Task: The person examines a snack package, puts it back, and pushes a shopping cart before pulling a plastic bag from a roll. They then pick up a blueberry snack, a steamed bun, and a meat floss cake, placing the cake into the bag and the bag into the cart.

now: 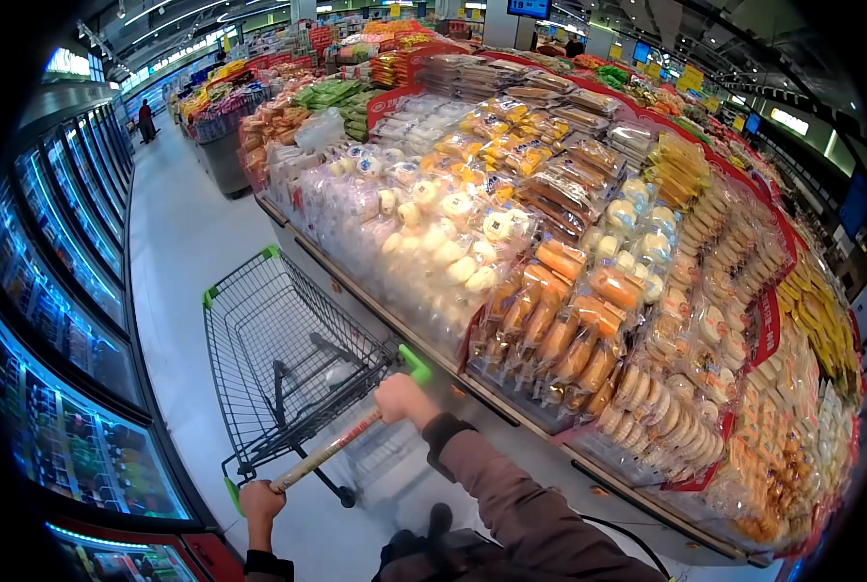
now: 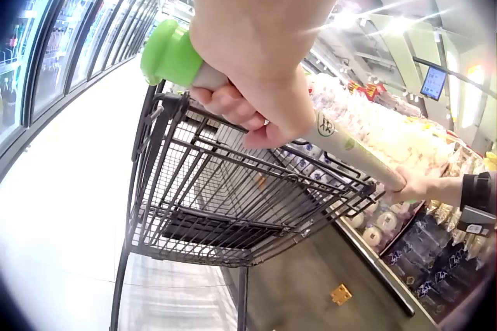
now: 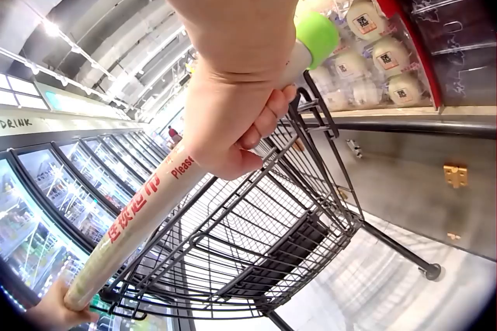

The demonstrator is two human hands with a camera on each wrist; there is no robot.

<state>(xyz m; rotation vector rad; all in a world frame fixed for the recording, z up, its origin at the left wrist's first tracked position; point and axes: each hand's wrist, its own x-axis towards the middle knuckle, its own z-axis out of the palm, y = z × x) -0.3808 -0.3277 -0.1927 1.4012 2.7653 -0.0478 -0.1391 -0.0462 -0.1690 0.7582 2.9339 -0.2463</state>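
A wire shopping cart [image 1: 288,339] with green corner pieces stands in front of the person, its basket holding no goods that I can make out. My left hand [image 1: 262,501] grips the near-left end of its handlebar [image 1: 327,451]. Around the other end, beside the green cap, curl the fingers of my right hand [image 1: 404,400]. In the left wrist view the left hand [image 2: 256,106] wraps the bar next to a green cap [image 2: 171,51]. The right wrist view has the right hand [image 3: 233,125] round the bar, which bears red printing.
Along the right runs a long display [image 1: 511,417] heaped with bagged breads and buns [image 1: 560,339]. Glass-door refrigerators [image 1: 65,388] line the left side. Pale floor [image 1: 176,223] lies between them. A person [image 1: 146,121] stands far down the aisle, near a grey bin [image 1: 222,165] of goods.
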